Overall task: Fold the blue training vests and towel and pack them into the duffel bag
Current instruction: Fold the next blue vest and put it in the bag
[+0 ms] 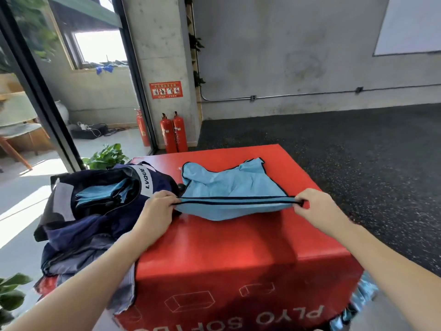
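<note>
Two hands are busy with one blue vest in the middle of the picture. The left hand pinches the near edge of the vest at its left end. The right hand pinches the same edge at its right end. Both hands have their fingers curled tight on the dark trim, and the edge is pulled straight between them. The far part of the vest lies a bit wrinkled on top of the big red box.

The duffel bag sits at the left of the picture, touching the left side of the red box. It is dark blue and it is open. Some folded blue cloth is already inside it, so part of the packing looks done.

At the lower right corner, more blue cloth hangs off the box. It looks like it is not folded yet. I cannot tell if it is a vest or the towel.

So I think the job is partway along. This vest needs folding and packing, and then the cloth at the corner.
</note>
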Demonstrator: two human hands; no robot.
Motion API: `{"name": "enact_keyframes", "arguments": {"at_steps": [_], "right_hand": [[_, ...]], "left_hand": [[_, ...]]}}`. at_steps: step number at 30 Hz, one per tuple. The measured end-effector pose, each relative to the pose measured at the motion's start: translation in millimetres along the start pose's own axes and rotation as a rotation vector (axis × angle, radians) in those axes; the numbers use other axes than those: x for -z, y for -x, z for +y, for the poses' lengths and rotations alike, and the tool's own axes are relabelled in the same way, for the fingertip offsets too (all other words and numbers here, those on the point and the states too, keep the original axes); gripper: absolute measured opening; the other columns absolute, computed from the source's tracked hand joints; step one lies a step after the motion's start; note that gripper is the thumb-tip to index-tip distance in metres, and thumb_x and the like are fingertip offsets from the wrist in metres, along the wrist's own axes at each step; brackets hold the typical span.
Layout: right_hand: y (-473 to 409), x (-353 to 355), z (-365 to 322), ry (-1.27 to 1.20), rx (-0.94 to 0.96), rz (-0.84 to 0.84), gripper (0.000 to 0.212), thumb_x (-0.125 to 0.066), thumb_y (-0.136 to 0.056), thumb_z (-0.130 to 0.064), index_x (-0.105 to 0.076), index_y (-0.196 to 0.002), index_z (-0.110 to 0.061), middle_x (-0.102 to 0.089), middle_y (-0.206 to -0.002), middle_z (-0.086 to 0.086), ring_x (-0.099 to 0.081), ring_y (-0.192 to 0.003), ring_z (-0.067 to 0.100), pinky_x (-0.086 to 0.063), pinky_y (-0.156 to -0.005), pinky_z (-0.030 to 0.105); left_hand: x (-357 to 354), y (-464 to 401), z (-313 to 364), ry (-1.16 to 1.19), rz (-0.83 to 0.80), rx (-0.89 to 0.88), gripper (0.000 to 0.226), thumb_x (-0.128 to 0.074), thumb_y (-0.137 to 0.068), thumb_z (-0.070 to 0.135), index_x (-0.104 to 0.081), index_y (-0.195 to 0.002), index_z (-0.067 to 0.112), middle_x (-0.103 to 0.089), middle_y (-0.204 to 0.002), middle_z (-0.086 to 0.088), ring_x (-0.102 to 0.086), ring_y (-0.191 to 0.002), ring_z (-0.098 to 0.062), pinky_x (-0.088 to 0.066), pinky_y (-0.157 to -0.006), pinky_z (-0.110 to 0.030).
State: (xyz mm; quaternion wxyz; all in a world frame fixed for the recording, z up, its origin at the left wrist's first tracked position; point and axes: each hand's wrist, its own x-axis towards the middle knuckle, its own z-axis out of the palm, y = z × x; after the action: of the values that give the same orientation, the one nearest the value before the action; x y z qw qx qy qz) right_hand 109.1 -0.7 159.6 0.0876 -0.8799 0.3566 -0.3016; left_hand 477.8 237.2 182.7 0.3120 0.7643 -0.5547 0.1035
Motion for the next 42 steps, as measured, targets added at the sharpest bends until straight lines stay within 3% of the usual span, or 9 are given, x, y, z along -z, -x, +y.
{"name": "enact_keyframes", "arguments": {"at_steps": [5, 9, 13, 20, 24, 28, 33, 37, 42], "right_hand": [[-37.0, 64.8, -33.7, -0.229, -0.178, 0.237, 0.011, -0.074, -0.082, -0.004, -0.076, -0.092, -0.009, -0.068, -0.087, -0.001, -0.06, -0.085, 0.015, -0.037, -0.073, 0.009], [-62.5, 139.1, -66.0, -0.396, -0.191, 0.344, 0.013, -0.072, -0.089, -0.017, -0.078, -0.101, -0.012, -0.071, -0.092, -0.004, -0.064, -0.091, 0.013, -0.043, -0.081, 0.025], [-85.9, 218.6, -105.1, -0.508, -0.137, 0.414, 0.019, -0.068, -0.094, -0.023, -0.075, -0.109, -0.013, -0.07, -0.1, -0.006, -0.063, -0.089, 0.006, -0.044, -0.08, 0.021], [-101.9, 336.3, -159.3, -0.522, -0.042, 0.473, 0.024, -0.069, -0.095, -0.027, -0.076, -0.111, -0.01, -0.073, -0.099, -0.004, -0.066, -0.096, 0.013, -0.046, -0.086, 0.026], [-106.3, 372.2, -172.2, -0.508, -0.069, 0.384, 0.029, -0.067, -0.097, -0.022, -0.07, -0.119, -0.004, -0.07, -0.114, 0.008, -0.064, -0.108, 0.024, -0.045, -0.1, 0.033], [-108.5, 384.5, -171.5, -0.528, -0.08, 0.276, 0.023, -0.068, -0.096, -0.018, -0.072, -0.114, -0.004, -0.07, -0.112, 0.003, -0.061, -0.108, 0.018, -0.044, -0.107, 0.036], [-116.9, 370.4, -157.1, -0.585, -0.123, 0.184, 0.008, -0.078, -0.085, -0.011, -0.078, -0.093, -0.01, -0.077, -0.095, 0.004, -0.068, -0.105, 0.022, -0.052, -0.101, 0.037], [-131.0, 340.3, -140.5, -0.529, -0.133, 0.165, 0.012, -0.081, -0.083, -0.012, -0.08, -0.095, -0.014, -0.078, -0.096, 0.0, -0.07, -0.101, 0.016, -0.05, -0.101, 0.035], [-152.1, 276.7, -112.9, -0.369, -0.148, 0.174, 0.013, -0.08, -0.085, -0.014, -0.078, -0.098, -0.014, -0.075, -0.091, -0.004, -0.068, -0.092, 0.013, -0.048, -0.086, 0.028]], "left_hand": [[62.0, -49.9, 42.5, 0.036, 0.103, 0.009, 0.021, -0.066, -0.09, 0.006, -0.079, -0.105, 0.012, -0.076, -0.106, -0.005, -0.066, -0.103, -0.025, -0.043, -0.094, -0.03], [126.7, -83.3, 85.3, 0.147, 0.234, 0.078, 0.017, -0.065, -0.095, 0.02, -0.078, -0.105, 0.018, -0.072, -0.091, 0.004, -0.063, -0.09, -0.017, -0.039, -0.077, -0.026], [199.7, -113.8, 130.1, 0.239, 0.336, 0.023, 0.012, -0.065, -0.095, 0.019, -0.076, -0.099, 0.019, -0.07, -0.083, -0.003, -0.061, -0.076, -0.021, -0.041, -0.062, -0.022], [320.2, -139.2, 186.2, 0.341, 0.487, -0.004, 0.014, -0.076, -0.087, 0.028, -0.079, -0.096, 0.019, -0.074, -0.088, -0.002, -0.067, -0.087, -0.025, -0.047, -0.071, -0.028], [362.2, -140.1, 201.3, 0.323, 0.426, -0.008, 0.017, -0.078, -0.084, 0.037, -0.079, -0.091, 0.021, -0.074, -0.083, -0.003, -0.063, -0.069, -0.02, -0.047, -0.06, -0.028], [377.1, -142.1, 194.6, 0.34, 0.368, -0.008, 0.018, -0.08, -0.082, 0.038, -0.079, -0.086, 0.021, -0.075, -0.085, -0.002, -0.069, -0.086, -0.025, -0.05, -0.07, -0.029], [361.8, -149.9, 174.1, 0.46, 0.283, 0.065, 0.016, -0.085, -0.079, 0.025, -0.079, -0.085, 0.012, -0.073, -0.083, -0.003, -0.062, -0.078, -0.018, -0.051, -0.072, -0.03], [331.7, -160.5, 148.1, 0.535, 0.223, 0.143, 0.018, -0.087, -0.075, 0.017, -0.079, -0.086, 0.006, -0.075, -0.1, -0.017, -0.066, -0.09, -0.024, -0.056, -0.097, -0.046], [268.6, -173.5, 111.2, 0.512, 0.086, 0.201, 0.016, -0.082, -0.082, 0.019, -0.078, -0.089, 0.006, -0.075, -0.094, -0.012, -0.069, -0.1, -0.03, -0.055, -0.09, -0.033]]}}
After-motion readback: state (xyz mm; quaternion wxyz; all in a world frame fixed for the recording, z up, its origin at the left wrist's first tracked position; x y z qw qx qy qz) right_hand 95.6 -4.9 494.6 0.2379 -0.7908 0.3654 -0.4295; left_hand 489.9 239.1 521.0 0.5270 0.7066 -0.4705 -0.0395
